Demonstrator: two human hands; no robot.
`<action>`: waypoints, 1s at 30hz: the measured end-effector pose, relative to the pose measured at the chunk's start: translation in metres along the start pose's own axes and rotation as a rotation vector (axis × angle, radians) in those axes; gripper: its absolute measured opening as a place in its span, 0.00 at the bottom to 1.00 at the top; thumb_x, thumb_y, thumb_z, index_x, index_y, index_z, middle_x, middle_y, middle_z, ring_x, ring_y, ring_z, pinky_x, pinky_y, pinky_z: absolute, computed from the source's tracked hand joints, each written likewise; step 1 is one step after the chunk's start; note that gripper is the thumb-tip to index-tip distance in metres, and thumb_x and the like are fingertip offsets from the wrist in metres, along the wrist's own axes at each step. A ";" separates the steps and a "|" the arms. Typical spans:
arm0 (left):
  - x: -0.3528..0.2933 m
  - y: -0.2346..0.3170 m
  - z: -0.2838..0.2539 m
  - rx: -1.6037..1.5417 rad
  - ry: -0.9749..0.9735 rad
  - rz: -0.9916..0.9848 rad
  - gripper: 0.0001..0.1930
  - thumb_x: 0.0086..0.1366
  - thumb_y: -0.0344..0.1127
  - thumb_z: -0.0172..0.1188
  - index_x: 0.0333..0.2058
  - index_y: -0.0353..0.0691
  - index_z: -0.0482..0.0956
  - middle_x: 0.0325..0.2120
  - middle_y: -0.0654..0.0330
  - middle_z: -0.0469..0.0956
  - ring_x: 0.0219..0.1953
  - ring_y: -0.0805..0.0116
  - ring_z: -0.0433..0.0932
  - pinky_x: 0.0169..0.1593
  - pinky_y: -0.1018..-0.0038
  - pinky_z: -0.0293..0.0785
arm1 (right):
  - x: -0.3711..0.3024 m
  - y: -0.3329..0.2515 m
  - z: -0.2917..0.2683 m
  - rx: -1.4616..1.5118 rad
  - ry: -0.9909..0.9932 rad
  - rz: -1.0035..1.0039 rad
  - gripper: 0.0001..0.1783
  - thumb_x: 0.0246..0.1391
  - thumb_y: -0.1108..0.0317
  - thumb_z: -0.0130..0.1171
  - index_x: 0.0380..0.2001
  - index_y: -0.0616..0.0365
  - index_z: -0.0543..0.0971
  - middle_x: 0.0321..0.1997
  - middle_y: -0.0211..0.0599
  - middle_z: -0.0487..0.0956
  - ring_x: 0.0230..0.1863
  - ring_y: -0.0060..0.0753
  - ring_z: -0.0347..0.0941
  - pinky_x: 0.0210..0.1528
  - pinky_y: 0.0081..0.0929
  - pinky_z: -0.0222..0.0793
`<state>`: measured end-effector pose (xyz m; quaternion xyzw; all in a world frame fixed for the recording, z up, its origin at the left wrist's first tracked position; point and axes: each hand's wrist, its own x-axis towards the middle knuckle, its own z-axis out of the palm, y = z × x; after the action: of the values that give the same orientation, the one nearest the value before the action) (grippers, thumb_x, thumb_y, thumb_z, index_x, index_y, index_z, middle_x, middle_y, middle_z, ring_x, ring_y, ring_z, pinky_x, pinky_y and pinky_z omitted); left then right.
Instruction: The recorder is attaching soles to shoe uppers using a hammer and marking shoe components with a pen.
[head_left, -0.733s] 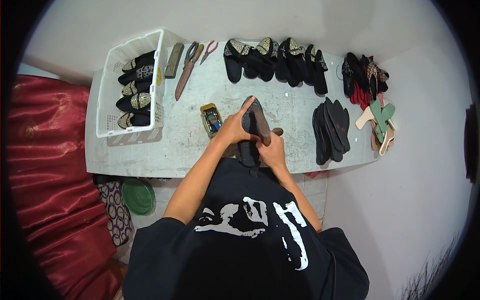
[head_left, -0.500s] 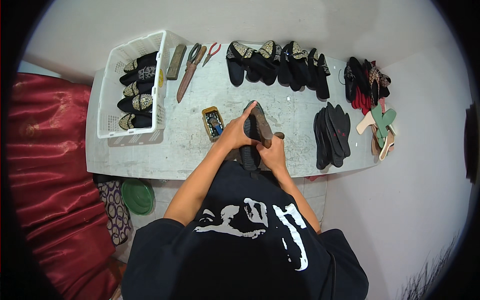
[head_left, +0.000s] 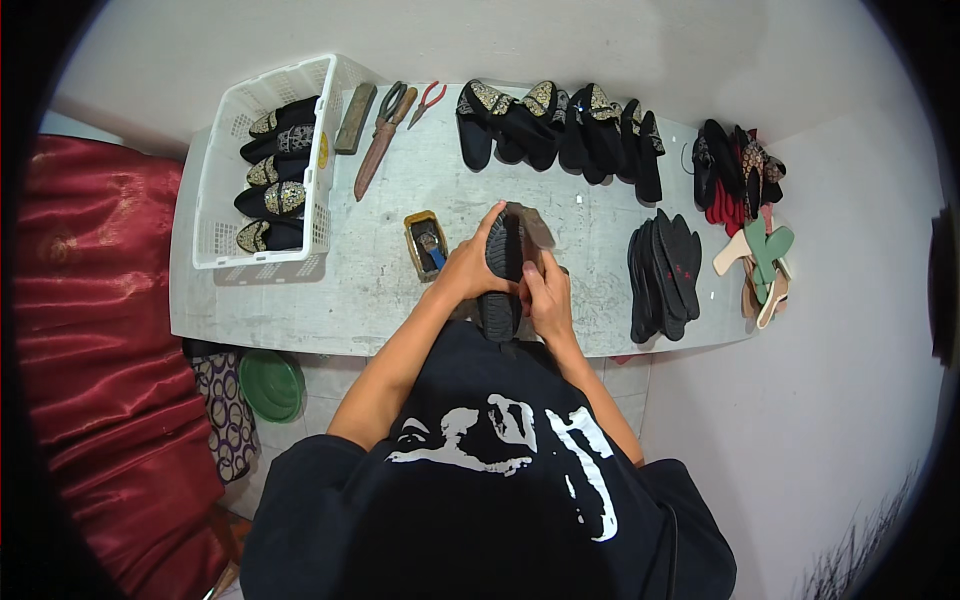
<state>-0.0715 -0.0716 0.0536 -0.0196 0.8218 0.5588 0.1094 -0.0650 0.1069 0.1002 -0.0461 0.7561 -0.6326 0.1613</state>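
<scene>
Upright at the table's near edge, a black shoe sole with a ridged tread (head_left: pixel 503 250) is gripped by my left hand (head_left: pixel 470 272), its index finger stretched along the toe end. Against the sole's right side leans a brown, worn piece (head_left: pixel 537 228); I cannot tell whether it is a last or part of a tool. My right hand (head_left: pixel 547 298) is closed beside the sole, thumb pointing up near the brown piece. A dark stub shows behind that hand, and what its fingers wrap is mostly hidden. Left of my hands lies a small yellow box (head_left: pixel 425 246) of metal bits with a blue-handled tool.
A white basket (head_left: pixel 322 200) of black-and-gold shoes stands on the left. Behind are a dark block (head_left: pixel 355 118), a sheathed knife (head_left: pixel 384 150) and red pliers (head_left: pixel 428 104). Finished-looking shoes (head_left: pixel 510 130) line the back; black soles (head_left: pixel 664 278) and green-and-beige pieces (head_left: pixel 766 255) lie right.
My right hand has shifted its grip, its thumb now raised alongside the sole. The brown piece's upper end leans further right. My left hand keeps its hold.
</scene>
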 end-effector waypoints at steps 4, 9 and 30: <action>0.003 -0.009 0.001 -0.056 -0.030 -0.007 0.75 0.36 0.38 0.87 0.78 0.59 0.43 0.63 0.43 0.75 0.64 0.42 0.76 0.67 0.57 0.72 | 0.010 0.004 0.003 -0.047 0.043 -0.033 0.20 0.70 0.55 0.53 0.33 0.64 0.72 0.19 0.42 0.73 0.22 0.33 0.71 0.28 0.37 0.64; 0.004 -0.022 0.009 -0.068 0.017 0.090 0.76 0.37 0.42 0.87 0.78 0.61 0.40 0.59 0.42 0.78 0.60 0.40 0.79 0.64 0.56 0.76 | 0.015 0.002 0.000 -0.085 0.039 -0.066 0.23 0.72 0.52 0.52 0.36 0.65 0.74 0.22 0.44 0.75 0.26 0.36 0.73 0.33 0.39 0.66; 0.017 -0.044 -0.014 -0.292 -0.190 0.221 0.68 0.46 0.38 0.84 0.79 0.51 0.44 0.78 0.53 0.49 0.79 0.56 0.50 0.79 0.60 0.48 | 0.001 0.004 0.001 -0.230 -0.116 -0.030 0.24 0.70 0.52 0.54 0.35 0.67 0.74 0.23 0.56 0.74 0.24 0.55 0.70 0.32 0.46 0.63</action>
<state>-0.0836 -0.0992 0.0147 0.1076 0.7151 0.6801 0.1205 -0.0654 0.1067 0.0965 -0.1121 0.8124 -0.5402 0.1889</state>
